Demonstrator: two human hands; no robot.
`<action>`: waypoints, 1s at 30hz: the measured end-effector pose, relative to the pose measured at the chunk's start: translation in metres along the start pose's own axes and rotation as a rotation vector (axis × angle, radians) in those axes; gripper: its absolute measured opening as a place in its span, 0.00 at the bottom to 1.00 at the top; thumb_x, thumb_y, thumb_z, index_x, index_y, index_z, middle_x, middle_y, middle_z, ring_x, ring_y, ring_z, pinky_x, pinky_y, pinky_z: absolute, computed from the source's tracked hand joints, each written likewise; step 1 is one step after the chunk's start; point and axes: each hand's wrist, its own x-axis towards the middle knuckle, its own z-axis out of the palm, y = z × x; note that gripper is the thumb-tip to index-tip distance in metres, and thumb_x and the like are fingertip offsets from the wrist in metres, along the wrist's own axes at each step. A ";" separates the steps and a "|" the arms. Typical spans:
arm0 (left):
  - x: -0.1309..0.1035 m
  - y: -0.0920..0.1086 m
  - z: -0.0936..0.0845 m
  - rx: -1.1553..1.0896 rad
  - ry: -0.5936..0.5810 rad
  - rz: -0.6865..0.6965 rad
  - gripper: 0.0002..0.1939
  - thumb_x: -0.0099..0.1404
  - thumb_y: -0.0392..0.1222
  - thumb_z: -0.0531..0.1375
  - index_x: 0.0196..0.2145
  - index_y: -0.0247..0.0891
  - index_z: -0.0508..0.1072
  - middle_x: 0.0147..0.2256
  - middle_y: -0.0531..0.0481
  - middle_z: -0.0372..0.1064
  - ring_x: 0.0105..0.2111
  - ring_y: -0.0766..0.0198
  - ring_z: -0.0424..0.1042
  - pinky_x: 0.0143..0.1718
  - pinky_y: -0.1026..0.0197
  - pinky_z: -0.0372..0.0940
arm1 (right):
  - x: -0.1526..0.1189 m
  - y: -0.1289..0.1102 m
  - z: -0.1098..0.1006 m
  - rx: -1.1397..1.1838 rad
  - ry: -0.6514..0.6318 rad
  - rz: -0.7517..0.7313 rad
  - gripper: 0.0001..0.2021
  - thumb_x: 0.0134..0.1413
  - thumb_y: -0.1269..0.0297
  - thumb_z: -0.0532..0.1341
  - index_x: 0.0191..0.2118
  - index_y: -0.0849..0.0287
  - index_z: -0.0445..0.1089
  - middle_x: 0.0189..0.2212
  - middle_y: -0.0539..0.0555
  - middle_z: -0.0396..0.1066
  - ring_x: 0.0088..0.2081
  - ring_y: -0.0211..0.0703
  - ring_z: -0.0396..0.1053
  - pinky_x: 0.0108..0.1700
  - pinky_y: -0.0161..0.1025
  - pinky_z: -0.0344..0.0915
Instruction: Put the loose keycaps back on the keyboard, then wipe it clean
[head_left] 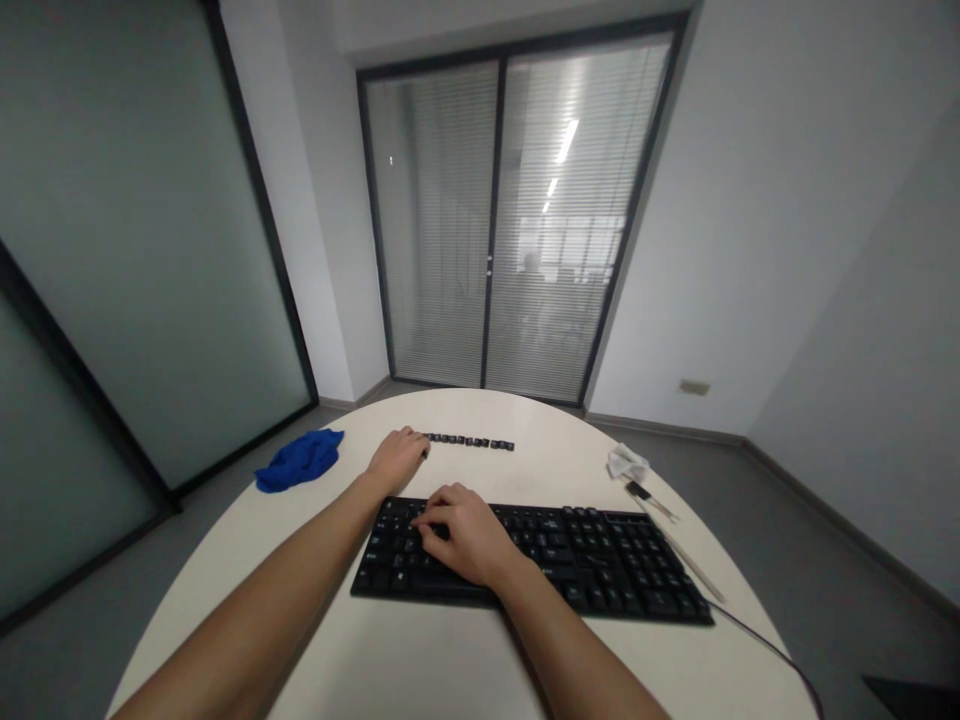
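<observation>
A black keyboard (555, 548) lies across the near part of the round table. My right hand (466, 538) rests over its left side, the thumb and index fingertips close together at the upper-left keys. Whatever may be between them is too small to make out. Beyond the keyboard's top-left corner, my left hand (400, 458) is closed, with a small dark keycap (425, 454) at its fingertips. Right beside those fingers begins a line of loose black keycaps (472, 441), which runs to the right across the tabletop.
A crumpled blue cloth (300, 460) lies at the table's left edge. On the right are a white crumpled tissue (627, 462), a small tool with a black part and thin prongs (651, 497), and a thin pale stick (697, 570). The keyboard cable (765, 642) trails over the right edge.
</observation>
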 end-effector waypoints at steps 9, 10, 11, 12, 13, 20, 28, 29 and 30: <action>-0.032 0.020 -0.015 -0.055 0.036 -0.019 0.09 0.63 0.32 0.59 0.38 0.42 0.77 0.41 0.44 0.75 0.48 0.51 0.69 0.50 0.53 0.63 | -0.004 -0.012 -0.008 -0.148 -0.017 -0.053 0.10 0.62 0.65 0.62 0.46 0.53 0.78 0.40 0.53 0.73 0.45 0.45 0.66 0.49 0.41 0.63; -0.037 0.023 -0.017 -0.058 0.053 -0.032 0.10 0.64 0.32 0.58 0.40 0.41 0.76 0.43 0.43 0.74 0.48 0.51 0.68 0.50 0.52 0.63 | -0.004 -0.013 -0.009 -0.158 -0.020 -0.049 0.10 0.62 0.65 0.61 0.46 0.53 0.78 0.40 0.53 0.73 0.45 0.45 0.66 0.49 0.41 0.63; -0.042 0.025 -0.019 -0.058 0.069 -0.045 0.11 0.65 0.33 0.57 0.42 0.41 0.76 0.44 0.43 0.74 0.48 0.51 0.68 0.51 0.52 0.63 | -0.004 -0.014 -0.010 -0.164 -0.020 -0.044 0.10 0.62 0.65 0.61 0.46 0.54 0.78 0.40 0.54 0.74 0.45 0.45 0.66 0.50 0.41 0.63; -0.048 0.027 -0.021 -0.063 0.087 -0.060 0.11 0.66 0.33 0.56 0.44 0.41 0.75 0.45 0.43 0.73 0.49 0.51 0.68 0.52 0.52 0.63 | -0.004 -0.015 -0.011 -0.168 -0.017 -0.036 0.10 0.63 0.66 0.61 0.46 0.54 0.78 0.40 0.54 0.74 0.45 0.45 0.66 0.50 0.41 0.63; -0.054 0.028 -0.022 -0.080 0.106 -0.079 0.12 0.67 0.33 0.56 0.45 0.40 0.75 0.46 0.43 0.73 0.49 0.52 0.68 0.53 0.52 0.62 | -0.005 -0.016 -0.011 -0.169 -0.010 -0.026 0.10 0.63 0.66 0.60 0.45 0.56 0.78 0.40 0.54 0.74 0.44 0.45 0.67 0.50 0.41 0.63; -0.092 0.019 -0.017 -0.441 0.200 -0.192 0.10 0.67 0.38 0.57 0.44 0.41 0.75 0.46 0.46 0.75 0.50 0.55 0.70 0.55 0.53 0.63 | -0.005 -0.011 -0.006 -0.157 0.024 0.063 0.09 0.63 0.68 0.59 0.43 0.57 0.77 0.39 0.55 0.75 0.44 0.44 0.68 0.50 0.40 0.63; -0.115 0.002 -0.019 -0.728 0.119 -0.149 0.11 0.65 0.42 0.59 0.44 0.40 0.77 0.43 0.46 0.77 0.47 0.56 0.73 0.54 0.53 0.65 | 0.014 -0.008 -0.018 -0.173 -0.136 0.073 0.07 0.59 0.66 0.62 0.36 0.56 0.79 0.36 0.53 0.76 0.41 0.45 0.71 0.45 0.38 0.64; -0.116 0.001 -0.020 -0.751 0.100 -0.145 0.11 0.65 0.42 0.60 0.44 0.40 0.77 0.43 0.45 0.77 0.46 0.56 0.74 0.54 0.53 0.65 | 0.017 -0.008 -0.017 -0.187 -0.129 0.083 0.08 0.59 0.66 0.61 0.36 0.56 0.79 0.35 0.53 0.76 0.41 0.45 0.71 0.45 0.38 0.64; -0.116 -0.001 -0.021 -0.767 0.085 -0.142 0.11 0.64 0.43 0.60 0.44 0.39 0.77 0.43 0.45 0.77 0.46 0.56 0.74 0.54 0.53 0.65 | 0.020 -0.009 -0.015 -0.196 -0.109 0.092 0.09 0.61 0.66 0.60 0.37 0.55 0.78 0.36 0.54 0.77 0.41 0.45 0.71 0.45 0.38 0.64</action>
